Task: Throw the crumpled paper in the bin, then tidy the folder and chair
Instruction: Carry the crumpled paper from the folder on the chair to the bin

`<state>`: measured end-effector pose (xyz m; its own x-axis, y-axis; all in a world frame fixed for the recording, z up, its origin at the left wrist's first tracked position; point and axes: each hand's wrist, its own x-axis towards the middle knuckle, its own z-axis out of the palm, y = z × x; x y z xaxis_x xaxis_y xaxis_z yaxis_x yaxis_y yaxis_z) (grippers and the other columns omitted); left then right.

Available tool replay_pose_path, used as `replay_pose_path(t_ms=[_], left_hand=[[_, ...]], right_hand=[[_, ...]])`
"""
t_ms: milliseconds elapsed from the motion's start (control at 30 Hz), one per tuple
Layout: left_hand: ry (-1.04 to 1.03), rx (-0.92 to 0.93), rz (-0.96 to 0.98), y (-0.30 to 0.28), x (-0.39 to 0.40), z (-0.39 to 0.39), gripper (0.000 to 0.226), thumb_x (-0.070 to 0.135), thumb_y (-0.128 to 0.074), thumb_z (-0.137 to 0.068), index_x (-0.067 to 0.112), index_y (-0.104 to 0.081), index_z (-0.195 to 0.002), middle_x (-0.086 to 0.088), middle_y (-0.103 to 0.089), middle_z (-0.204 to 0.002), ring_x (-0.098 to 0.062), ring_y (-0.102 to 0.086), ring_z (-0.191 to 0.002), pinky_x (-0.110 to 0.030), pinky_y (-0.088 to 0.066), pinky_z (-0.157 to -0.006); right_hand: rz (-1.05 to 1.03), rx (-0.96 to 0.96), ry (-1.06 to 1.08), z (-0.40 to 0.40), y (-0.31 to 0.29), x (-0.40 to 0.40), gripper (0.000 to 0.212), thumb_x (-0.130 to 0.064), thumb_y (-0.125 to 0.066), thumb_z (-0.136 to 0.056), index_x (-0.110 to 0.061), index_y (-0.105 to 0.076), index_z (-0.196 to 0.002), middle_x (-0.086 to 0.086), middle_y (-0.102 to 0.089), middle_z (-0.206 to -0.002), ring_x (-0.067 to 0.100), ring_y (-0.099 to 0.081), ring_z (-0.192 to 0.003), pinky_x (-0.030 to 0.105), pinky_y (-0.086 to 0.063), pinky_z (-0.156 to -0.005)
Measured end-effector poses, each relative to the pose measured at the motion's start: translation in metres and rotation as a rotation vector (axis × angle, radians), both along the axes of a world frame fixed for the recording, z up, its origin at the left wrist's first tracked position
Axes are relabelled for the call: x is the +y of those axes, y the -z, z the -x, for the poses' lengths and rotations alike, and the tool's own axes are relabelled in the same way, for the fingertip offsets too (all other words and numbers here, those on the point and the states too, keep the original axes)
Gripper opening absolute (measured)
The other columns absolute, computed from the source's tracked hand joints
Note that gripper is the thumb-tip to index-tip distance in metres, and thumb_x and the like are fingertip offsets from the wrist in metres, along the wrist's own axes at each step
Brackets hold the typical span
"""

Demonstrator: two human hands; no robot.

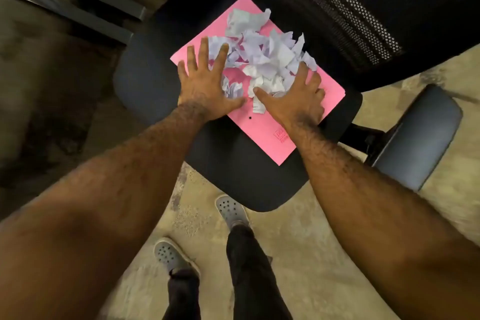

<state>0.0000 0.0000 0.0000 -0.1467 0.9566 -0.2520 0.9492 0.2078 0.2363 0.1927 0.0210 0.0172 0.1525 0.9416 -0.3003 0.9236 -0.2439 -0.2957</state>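
A heap of crumpled paper (262, 60), white and pale lilac, lies on a pink folder (270, 135) set slantwise on the dark seat of an office chair (233, 176). Both bare hands reach down to the heap from the near side. The left hand (205, 86) lies palm down with fingers spread wide, its fingertips over the left rim of the heap and its thumb pointing inward beside a small wad. The right hand (298, 101) is also opened flat, thumb stretched toward the left thumb, its fingers pressing into the near right part of the heap; neither hand has closed on any scrap. One printed strip pokes out between the two thumbs.

Beyond the fingertips the paper runs nearly to the folder's far edge. Below the wrists the near corner of the folder is bare pink, bearing a red stamp and a small dark dot, and it stops short of the seat's front edge. Behind the heap rises the black mesh backrest (350, 8). A grey armrest (420, 135) stands out to the right of the right forearm. Beneath the arms are a pale mottled floor (311, 254), two grey perforated clogs (232, 212) and dark trouser legs. Left of the left hand, dark furniture legs (78, 8) bound a shadowed stretch of floor.
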Motion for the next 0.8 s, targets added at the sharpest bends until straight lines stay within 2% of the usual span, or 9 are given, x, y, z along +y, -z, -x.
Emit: replay_pose_path(t_ms=[100,167,300,400,500,667,800], left_hand=[[0.041,0.016,0.058,0.009,0.016,-0.001,0.116,0.084,-0.057,-0.062,0.040,0.001,-0.152,-0.009,0.009,-0.165,-0.039,0.007,-0.150,-0.060,0.000,-0.117],[0.035,-0.015,0.062,0.014,0.021,-0.002,0.113,0.081,-0.059,-0.064,0.037,-0.005,-0.152,-0.010,0.001,-0.165,-0.039,0.003,-0.150,-0.059,-0.003,-0.117],[0.032,-0.075,-0.103,0.017,0.018,-0.005,0.083,0.057,-0.056,-0.077,0.021,-0.031,-0.147,-0.019,-0.033,-0.150,-0.040,-0.030,-0.139,-0.054,-0.028,-0.114],[0.068,-0.101,-0.175,0.016,0.014,-0.011,0.064,0.037,-0.058,-0.082,0.014,-0.043,-0.139,-0.018,-0.045,-0.134,-0.035,-0.044,-0.121,-0.050,-0.040,-0.103],[0.069,-0.177,-0.203,0.016,0.013,-0.016,0.054,0.027,-0.059,-0.085,0.011,-0.048,-0.136,-0.017,-0.049,-0.126,-0.034,-0.047,-0.113,-0.046,-0.045,-0.096],[-0.036,-0.303,-0.277,0.013,0.006,-0.024,0.052,0.016,-0.061,-0.082,0.011,-0.051,-0.133,-0.015,-0.053,-0.121,-0.031,-0.051,-0.110,-0.036,-0.048,-0.088],[-0.187,-0.412,-0.329,0.000,-0.001,-0.030,0.049,0.014,-0.060,-0.078,0.011,-0.057,-0.126,-0.013,-0.056,-0.114,-0.026,-0.057,-0.101,-0.028,-0.046,-0.083]], right_hand=[[-0.019,-0.029,-0.079,0.005,0.010,0.005,0.107,-0.087,-0.052,-0.062,-0.029,-0.021,-0.147,0.013,-0.030,-0.150,0.036,-0.042,-0.122,0.045,-0.047,-0.081],[-0.068,-0.055,-0.129,0.006,0.019,0.008,0.098,-0.083,-0.051,-0.067,-0.029,-0.026,-0.145,0.013,-0.036,-0.146,0.033,-0.045,-0.119,0.039,-0.044,-0.074],[-0.135,-0.032,-0.188,0.006,0.032,0.010,0.071,-0.067,-0.055,-0.078,-0.027,-0.042,-0.136,0.008,-0.046,-0.136,0.028,-0.048,-0.110,0.033,-0.036,-0.065],[-0.159,0.029,-0.212,0.006,0.037,0.008,0.055,-0.055,-0.059,-0.084,-0.024,-0.050,-0.129,0.006,-0.050,-0.131,0.026,-0.049,-0.108,0.031,-0.037,-0.065],[-0.195,0.100,-0.214,0.006,0.037,0.006,0.044,-0.041,-0.062,-0.088,-0.020,-0.055,-0.125,0.007,-0.055,-0.126,0.025,-0.051,-0.105,0.028,-0.038,-0.068],[-0.249,0.234,-0.162,0.005,0.029,0.002,0.028,-0.019,-0.067,-0.087,-0.013,-0.062,-0.114,0.009,-0.062,-0.110,0.023,-0.059,-0.096,0.032,-0.052,-0.074],[-0.268,0.318,-0.037,0.005,0.019,-0.004,0.017,-0.016,-0.066,-0.088,-0.013,-0.065,-0.105,0.006,-0.064,-0.101,0.016,-0.060,-0.087,0.021,-0.046,-0.066]])
